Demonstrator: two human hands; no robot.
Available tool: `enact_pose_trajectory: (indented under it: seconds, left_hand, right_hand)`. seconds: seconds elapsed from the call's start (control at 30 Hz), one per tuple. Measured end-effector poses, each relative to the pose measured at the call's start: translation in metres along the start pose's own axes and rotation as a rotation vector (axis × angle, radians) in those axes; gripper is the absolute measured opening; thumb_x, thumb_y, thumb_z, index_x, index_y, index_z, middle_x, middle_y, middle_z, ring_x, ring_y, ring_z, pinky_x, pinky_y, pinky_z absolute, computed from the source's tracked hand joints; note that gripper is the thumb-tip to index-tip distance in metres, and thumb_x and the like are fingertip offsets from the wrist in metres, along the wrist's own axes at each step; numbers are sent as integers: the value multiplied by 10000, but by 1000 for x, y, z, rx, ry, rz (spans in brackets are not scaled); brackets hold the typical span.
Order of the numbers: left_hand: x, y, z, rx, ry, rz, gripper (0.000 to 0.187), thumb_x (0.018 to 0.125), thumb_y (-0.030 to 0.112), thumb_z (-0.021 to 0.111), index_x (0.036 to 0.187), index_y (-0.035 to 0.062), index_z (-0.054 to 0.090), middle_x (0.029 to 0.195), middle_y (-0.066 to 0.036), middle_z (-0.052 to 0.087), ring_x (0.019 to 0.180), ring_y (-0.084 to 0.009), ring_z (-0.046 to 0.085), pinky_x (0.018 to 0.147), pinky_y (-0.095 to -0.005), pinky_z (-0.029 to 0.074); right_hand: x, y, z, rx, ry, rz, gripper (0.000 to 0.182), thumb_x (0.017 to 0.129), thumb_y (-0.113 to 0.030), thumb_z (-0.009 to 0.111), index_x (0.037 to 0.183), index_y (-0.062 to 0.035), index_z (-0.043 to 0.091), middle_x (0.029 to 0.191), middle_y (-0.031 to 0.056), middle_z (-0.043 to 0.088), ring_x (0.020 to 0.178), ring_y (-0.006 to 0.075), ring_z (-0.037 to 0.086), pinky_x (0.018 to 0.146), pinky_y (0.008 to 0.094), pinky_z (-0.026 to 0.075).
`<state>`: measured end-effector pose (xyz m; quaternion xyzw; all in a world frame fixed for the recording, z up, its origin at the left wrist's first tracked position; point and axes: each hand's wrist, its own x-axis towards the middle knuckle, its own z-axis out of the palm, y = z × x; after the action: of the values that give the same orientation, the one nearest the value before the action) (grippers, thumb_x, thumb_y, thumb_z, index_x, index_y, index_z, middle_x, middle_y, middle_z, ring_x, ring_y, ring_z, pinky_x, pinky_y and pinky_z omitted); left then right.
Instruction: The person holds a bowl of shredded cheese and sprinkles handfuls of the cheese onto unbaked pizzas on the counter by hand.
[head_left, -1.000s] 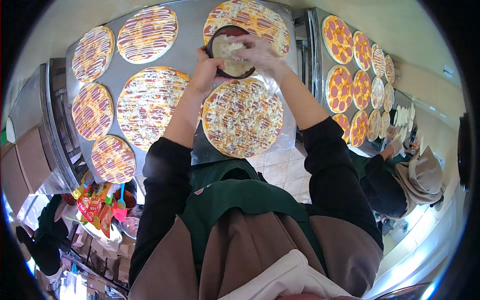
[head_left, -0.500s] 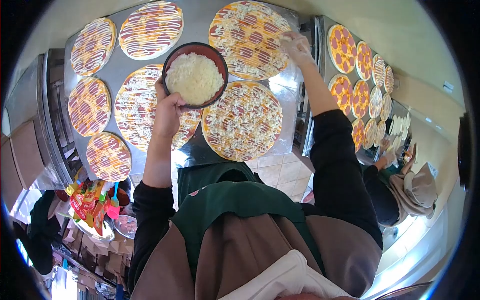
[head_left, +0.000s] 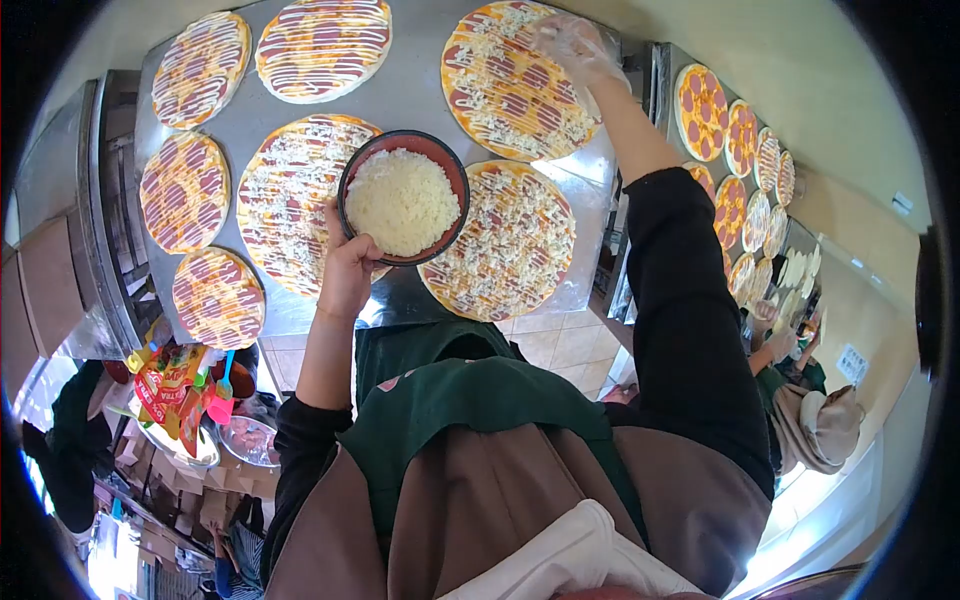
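My left hand (head_left: pixel 350 272) grips the rim of a dark bowl (head_left: pixel 462 190), thumb over the near edge. Grated cheese (head_left: pixel 402 200) heaps up inside it. At the far right of the table, my right hand (head_left: pixel 578 48), in a clear glove, is above a large pizza (head_left: pixel 495 75); its fingers are bent together around grated cheese, though partly blurred. That pizza has sausage slices, sauce stripes and cheese mostly round its edges. A cheese-covered pizza (head_left: pixel 515 235) lies nearer me. Another large pizza (head_left: pixel 285 200) lies left of the bowl, partly hidden by it.
Several smaller striped pizzas, such as one (head_left: pixel 185 190), line the metal table's (head_left: pixel 410 70) left side. A second table at right carries more pizzas (head_left: pixel 702 110); a co-worker (head_left: pixel 815 420) is beside it. Packets (head_left: pixel 165 385) and a metal bowl (head_left: pixel 250 440) stand at lower left.
My right hand has moved from the far pizza's right edge leftward over its far edge. The bowl has come a little nearer me and to the right. The view has shifted slightly.
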<state>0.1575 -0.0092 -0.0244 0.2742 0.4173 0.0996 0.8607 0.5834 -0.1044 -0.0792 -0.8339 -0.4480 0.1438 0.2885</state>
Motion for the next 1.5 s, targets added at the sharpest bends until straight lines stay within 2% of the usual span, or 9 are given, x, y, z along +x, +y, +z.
enact_pose_trajectory:
  seconds: [0.1, 0.17, 0.4, 0.47, 0.77, 0.9, 1.0, 1.37, 1.5]
  left_hand:
    - [-2, 3, 1, -33, 17, 1, 875, 680, -92, 407, 1439, 117, 26, 1103, -62, 479, 700, -78, 459, 618, -201, 425]
    - [-3, 8, 3, -39, 20, 0, 829, 681, -94, 398, 1424, 114, 96, 1143, -64, 469, 713, -78, 456, 637, -204, 424]
    - [-2, 15, 6, -29, -23, 45, 694, 678, -91, 382, 1325, 112, 239, 1165, -78, 455, 802, -110, 492, 665, -228, 452]
    - [-1, 15, 8, -21, -14, 58, 689, 675, -92, 380, 1319, 110, 242, 1156, -75, 455, 848, -125, 503, 679, -233, 462]
    - [-4, 5, 2, -24, -2, 28, 709, 692, -92, 396, 1350, 104, 219, 1061, -34, 460, 716, -68, 413, 585, -193, 388]
    - [-6, 6, 6, -44, 8, 39, 703, 699, -90, 396, 1351, 106, 221, 1057, -39, 464, 705, -72, 420, 572, -186, 384]
    - [-7, 10, 13, -25, 38, 34, 688, 691, -85, 400, 1332, 106, 241, 1061, -53, 468, 733, -76, 461, 567, -182, 400]
    - [11, 17, 43, 48, -14, 96, 689, 660, -34, 437, 1287, 98, 185, 1154, -154, 439, 938, -257, 550, 612, -332, 529]
    - [38, 11, 55, 122, -84, 77, 686, 660, -20, 452, 1282, 83, 182, 1188, -173, 414, 1004, -313, 536, 665, -407, 557]
  right_hand:
    - [-14, -37, 6, -74, -127, 102, 231, 782, -216, 662, 938, -45, 659, 955, 42, 645, 755, 111, 587, 665, 243, 461]
    - [-28, -51, 11, 78, -334, 462, 264, 755, -212, 606, 997, -135, 674, 1039, 109, 644, 967, 207, 598, 836, 318, 466]
    - [-62, -31, 6, -43, -310, 276, 246, 773, -203, 579, 988, -142, 681, 901, 91, 672, 873, 197, 636, 759, 311, 497]
    - [-52, -46, -7, 56, -317, 547, 241, 792, -204, 562, 992, -145, 682, 845, 83, 667, 794, 172, 637, 704, 294, 502]
    - [2, 22, 1, -108, 105, 221, 215, 819, -258, 578, 986, -159, 668, 800, 61, 649, 710, 133, 598, 639, 281, 484]
    - [0, 1, -4, -307, 44, 338, 211, 796, -248, 596, 973, -175, 682, 826, 51, 663, 725, 133, 606, 664, 272, 486]
    - [-13, 8, -9, -15, -58, 301, 294, 808, -281, 608, 1021, -85, 659, 924, 62, 668, 838, 131, 614, 772, 275, 475]
    - [-47, 16, -21, -145, -37, 311, 220, 811, -247, 589, 980, -143, 685, 927, 118, 672, 850, 207, 646, 735, 311, 496]
    - [-53, -23, -34, -204, -5, 281, 307, 799, -217, 611, 1072, -81, 644, 952, 84, 666, 888, 138, 614, 770, 260, 471]
